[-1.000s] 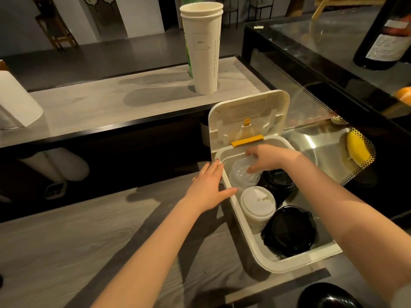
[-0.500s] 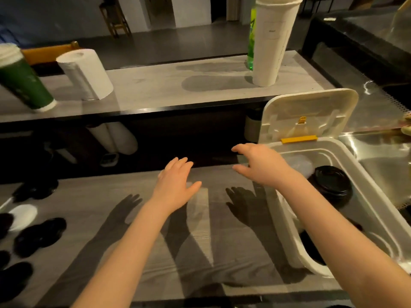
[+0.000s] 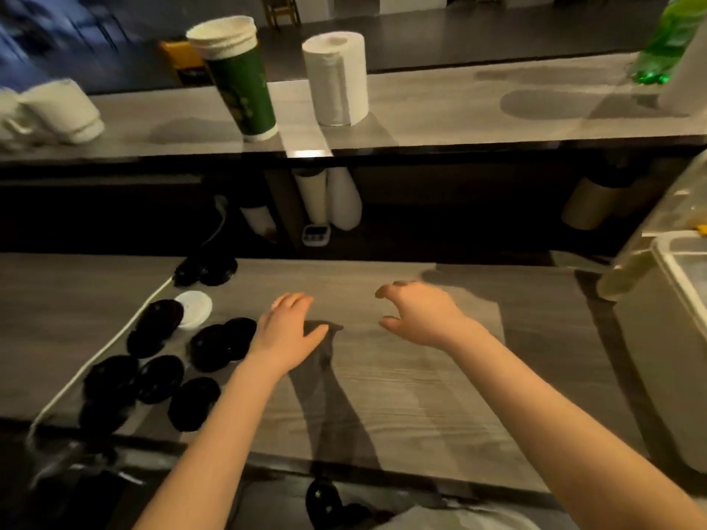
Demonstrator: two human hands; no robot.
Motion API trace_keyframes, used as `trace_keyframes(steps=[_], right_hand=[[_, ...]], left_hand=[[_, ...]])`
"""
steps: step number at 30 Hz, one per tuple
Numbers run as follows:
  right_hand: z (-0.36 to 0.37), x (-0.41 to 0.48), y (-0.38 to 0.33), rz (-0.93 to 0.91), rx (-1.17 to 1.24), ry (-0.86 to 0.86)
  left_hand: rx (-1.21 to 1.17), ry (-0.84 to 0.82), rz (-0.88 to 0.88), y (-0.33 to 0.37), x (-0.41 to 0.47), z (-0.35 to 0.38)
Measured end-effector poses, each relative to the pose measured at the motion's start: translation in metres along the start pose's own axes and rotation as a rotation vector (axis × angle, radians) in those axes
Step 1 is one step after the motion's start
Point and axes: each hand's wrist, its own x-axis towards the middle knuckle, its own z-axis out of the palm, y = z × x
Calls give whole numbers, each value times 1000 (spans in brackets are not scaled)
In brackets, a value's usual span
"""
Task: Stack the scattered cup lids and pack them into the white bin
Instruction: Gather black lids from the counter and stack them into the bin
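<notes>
Lying scattered, roughly ten black lids [image 3: 160, 378], one white lid [image 3: 194, 308]

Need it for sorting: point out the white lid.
Head view, left side of the counter: the white lid lies among the black lids, overlapped by one, left of the left hand.

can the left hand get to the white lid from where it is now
Probably yes. The left hand is empty and open, just right of the scattered black lids. The white lid lies flat beyond them with nothing on top, so reaching over looks clear.
</notes>
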Motion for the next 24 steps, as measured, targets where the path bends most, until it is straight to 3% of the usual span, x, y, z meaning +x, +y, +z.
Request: trace_keyframes(steps=[8,12,15,20,24], right_hand=[[63,69,-91,-2,108,-148],[97,106,-133,37,188,-249],[121,130,-161,93,247,-305],[147,146,-184,209,333,-320],[153,156,-192,178,363,-213]], left_hand=[[98,-81,-177,-149,12,5],[131,-268,-282,-205,26,9],[117,-350,-235,-227,31,18],[89,-289,-137,-241,34,29],[6,-154,-154,-253,34,8]])
